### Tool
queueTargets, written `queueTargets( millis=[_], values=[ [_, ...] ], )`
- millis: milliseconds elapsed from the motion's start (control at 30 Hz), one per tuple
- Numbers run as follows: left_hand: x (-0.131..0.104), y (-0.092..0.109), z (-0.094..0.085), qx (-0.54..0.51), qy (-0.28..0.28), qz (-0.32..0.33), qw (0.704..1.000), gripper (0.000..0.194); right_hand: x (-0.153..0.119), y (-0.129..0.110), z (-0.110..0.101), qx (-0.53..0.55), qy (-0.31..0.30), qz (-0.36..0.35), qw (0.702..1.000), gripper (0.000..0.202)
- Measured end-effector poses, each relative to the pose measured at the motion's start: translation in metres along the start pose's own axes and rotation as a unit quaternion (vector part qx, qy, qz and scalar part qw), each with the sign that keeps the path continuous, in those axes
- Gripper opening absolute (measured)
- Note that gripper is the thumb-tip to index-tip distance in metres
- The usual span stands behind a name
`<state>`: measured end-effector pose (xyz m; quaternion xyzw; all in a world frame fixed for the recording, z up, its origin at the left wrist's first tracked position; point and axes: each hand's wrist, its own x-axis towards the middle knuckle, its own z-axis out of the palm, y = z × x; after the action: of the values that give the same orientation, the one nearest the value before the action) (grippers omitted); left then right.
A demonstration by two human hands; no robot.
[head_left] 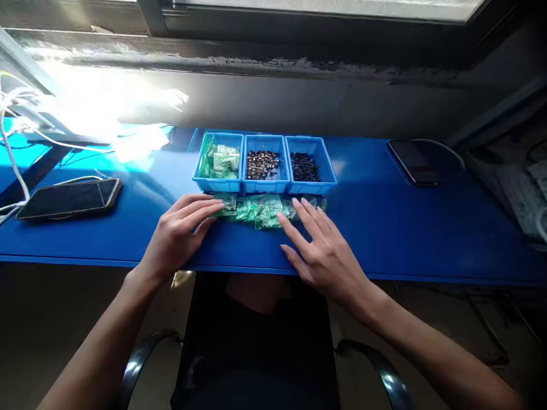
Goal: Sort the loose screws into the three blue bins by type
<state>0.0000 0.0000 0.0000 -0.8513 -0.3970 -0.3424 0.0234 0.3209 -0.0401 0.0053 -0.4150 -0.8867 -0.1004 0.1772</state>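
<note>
A row of small green-tinted clear plastic packets [268, 209] lies on the blue table, just in front of three blue bins. My left hand [182, 225] rests at the row's left end, its fingers stretched out and touching the packets. At the right end, my right hand [318, 245] has its fingers spread, with the fingertips on the packets. The left bin [219, 185] holds more green packets. Small brass-coloured metal pieces [261, 164] fill part of the middle bin [265, 187]. Dark screws [304, 168] lie in the right bin [314, 188].
A phone [70, 198] with a cable lies on the left of the blue table [427, 233]; another phone [413, 162] lies on the right. White cables [15, 171] bunch at the far left. A wall [273, 105] stands behind the bins, and bright light washes out the back left.
</note>
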Motion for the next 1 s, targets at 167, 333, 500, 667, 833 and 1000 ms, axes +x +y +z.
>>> queueTargets(
  millis=[167, 333, 500, 667, 833, 1000],
  values=[
    [0.008, -0.001, -0.011, 0.008, 0.039, 0.034, 0.999, 0.031, 0.025, 0.009, -0.023, 0.043, 0.070, -0.050, 0.995, 0.035],
    [0.039, -0.034, -0.012, 0.055, 0.099, 0.000, 0.994, 0.023, 0.140, 0.039, -0.043, 0.133, 0.003, -0.101, 0.986, 0.028],
    [0.041, -0.056, 0.005, 0.036, 0.131, -0.013, 0.991, 0.012, 0.266, 0.040, 0.000, 0.067, -0.166, -0.096, 0.979, 0.053],
    [0.029, -0.056, 0.011, 0.009, 0.133, -0.023, 0.991, 0.012, 0.276, 0.016, 0.042, 0.017, -0.202, -0.070, 0.977, 0.071],
    [0.031, -0.057, 0.011, -0.021, 0.133, -0.027, 0.990, 0.011, 0.250, 0.015, 0.050, 0.007, -0.134, -0.097, 0.986, 0.067],
    [0.032, -0.054, 0.009, -0.026, 0.125, -0.033, 0.991, 0.012, 0.250, 0.014, 0.047, -0.003, -0.143, -0.083, 0.986, 0.076]
  ],
)
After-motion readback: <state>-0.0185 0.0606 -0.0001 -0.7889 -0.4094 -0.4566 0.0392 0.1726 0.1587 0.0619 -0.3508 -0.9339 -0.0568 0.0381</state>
